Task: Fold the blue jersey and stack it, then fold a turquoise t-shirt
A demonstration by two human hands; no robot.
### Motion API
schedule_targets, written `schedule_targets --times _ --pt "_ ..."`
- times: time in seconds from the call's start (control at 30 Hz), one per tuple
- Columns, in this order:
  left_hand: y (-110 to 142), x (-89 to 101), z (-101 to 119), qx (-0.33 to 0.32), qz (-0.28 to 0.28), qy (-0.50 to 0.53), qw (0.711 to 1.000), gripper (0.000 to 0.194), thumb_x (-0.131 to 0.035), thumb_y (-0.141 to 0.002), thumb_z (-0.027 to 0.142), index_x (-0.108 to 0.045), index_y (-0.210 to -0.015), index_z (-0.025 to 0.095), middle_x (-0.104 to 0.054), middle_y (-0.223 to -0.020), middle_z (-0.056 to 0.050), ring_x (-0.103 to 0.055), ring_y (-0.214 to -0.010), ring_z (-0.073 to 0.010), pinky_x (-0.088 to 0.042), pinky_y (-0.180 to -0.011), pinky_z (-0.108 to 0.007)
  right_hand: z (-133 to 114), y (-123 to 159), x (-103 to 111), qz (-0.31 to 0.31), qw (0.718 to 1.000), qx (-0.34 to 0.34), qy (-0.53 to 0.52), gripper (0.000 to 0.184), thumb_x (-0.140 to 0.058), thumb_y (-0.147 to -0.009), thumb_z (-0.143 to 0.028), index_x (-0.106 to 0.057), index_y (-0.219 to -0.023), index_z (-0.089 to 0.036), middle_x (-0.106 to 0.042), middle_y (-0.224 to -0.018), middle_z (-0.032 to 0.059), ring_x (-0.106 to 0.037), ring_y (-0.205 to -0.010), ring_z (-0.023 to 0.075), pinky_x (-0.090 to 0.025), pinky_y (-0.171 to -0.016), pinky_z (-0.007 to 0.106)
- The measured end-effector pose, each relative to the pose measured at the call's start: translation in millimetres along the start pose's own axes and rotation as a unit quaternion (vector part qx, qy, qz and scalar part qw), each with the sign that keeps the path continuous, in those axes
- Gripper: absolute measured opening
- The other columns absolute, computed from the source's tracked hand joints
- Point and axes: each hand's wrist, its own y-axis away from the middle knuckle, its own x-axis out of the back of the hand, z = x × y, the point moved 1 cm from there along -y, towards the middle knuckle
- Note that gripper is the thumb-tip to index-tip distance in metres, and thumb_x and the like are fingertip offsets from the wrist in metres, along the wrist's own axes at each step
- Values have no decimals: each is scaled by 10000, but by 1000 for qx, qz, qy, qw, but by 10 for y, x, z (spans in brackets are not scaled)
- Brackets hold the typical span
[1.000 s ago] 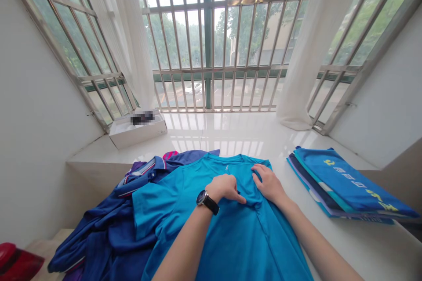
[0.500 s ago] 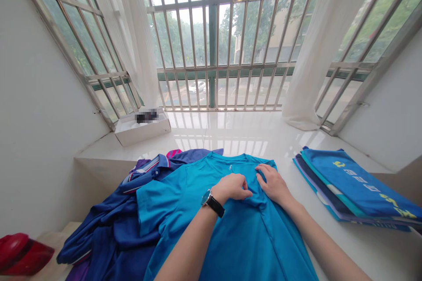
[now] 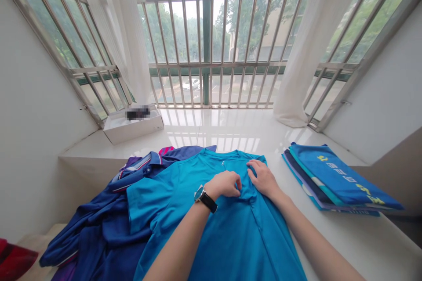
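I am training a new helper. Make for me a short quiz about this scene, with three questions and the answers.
1. What do the left hand and right hand touch? A) the turquoise T-shirt B) a dark blue polo shirt C) a white box
2. True or false: the folded blue garments lie apart from the turquoise T-shirt.
3. Which wrist wears the black-strapped wristwatch?

Key: 1 A; 2 true; 3 left.
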Motion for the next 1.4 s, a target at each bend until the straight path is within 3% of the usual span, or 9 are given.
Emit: schedule_targets --times 0.1,0.17,0.27,0.37,0.53,0.73,0.9,1.07,1.4 --pt "-23 14 -1 -28 29 62 997 202 -604 -746 146 -700 -917 196 -711 -854 -18 -655 -763 -167 -486 -678 -233 -5 -1 3 -1 1000 2 -2 316 -439 -913 -298 -670 -1083 -166 -654 -1205 134 -571 -1170 273 -446 -1039 444" --pt "-55 6 -8 -34 25 160 986 222 -573 -777 151 -655 -981 179 -672 -796 -1 -645 -678 -141 -506 -646 -234 -1 -1 2 -2 1000 1 -2 315 -444 -908 -294 -671 -1086 -169 -653 -1207 131 -573 -1170 270 -449 -1035 440" --pt "-110 -43 -39 -31 -1 328 944 243 -595 -806 203 -583 -1046 171 -607 -763 24 -635 -629 -124 -547 -600 -244 13 1 -7 -3 1000 -5 -1 317 -446 -906 -300 -672 -1091 -178 -650 -1216 129 -572 -1174 272 -457 -1022 443" --pt "-145 -106 -100 -35 -9 397 917 336 -691 -773 266 -557 -1067 174 -605 -842 7 -652 -665 -130 -576 -603 -265 27 3 -18 -2 1000 -8 0 323 -446 -905 -306 -674 -1096 -178 -651 -1216 132 -577 -1166 276 -464 -1012 444" --pt "-125 -115 -158 -30 -12 308 951 486 -777 -685 255 -573 -1121 181 -632 -1007 -41 -637 -580 -104 -535 -538 -229 44 2 -34 1 1000 -7 1 332 -438 -909 -307 -677 -1094 -169 -656 -1210 137 -585 -1156 282 -465 -1018 452" --pt "-23 30 -42 -16 -4 231 973 438 -740 -694 188 -611 -1113 183 -663 -927 -25 -631 -576 -103 -494 -528 -194 77 -3 -52 1 1000 -3 -6 336 -439 -907 -323 -676 -1085 -166 -649 -1215 146 -584 -1159 296 -465 -1024 472" --pt "57 116 32 -8 -23 176 984 409 -733 -721 249 -638 -1113 186 -687 -883 -15 -599 -521 -94 -465 -521 -199 94 -12 -46 19 999 -1 -32 325 -437 -902 -332 -670 -1050 -160 -652 -1185 154 -589 -1152 289 -462 -1033 467" --pt "61 123 34 -7 -57 143 988 367 -741 -729 293 -691 -1074 180 -706 -938 -33 -602 -521 -85 -466 -551 -198 98 -10 -46 23 999 -5 -38 299 -450 -893 -332 -665 -1037 -182 -656 -1175 137 -592 -1147 280 -461 -1033 461" --pt "122 147 5 18 -71 183 980 337 -689 -769 225 -669 -1103 179 -691 -1020 -40 -602 -475 -60 -495 -540 -183 109 -4 -42 22 999 -8 -29 303 -444 -901 -340 -658 -1042 -177 -653 -1178 137 -588 -1140 283 -463 -1022 464"
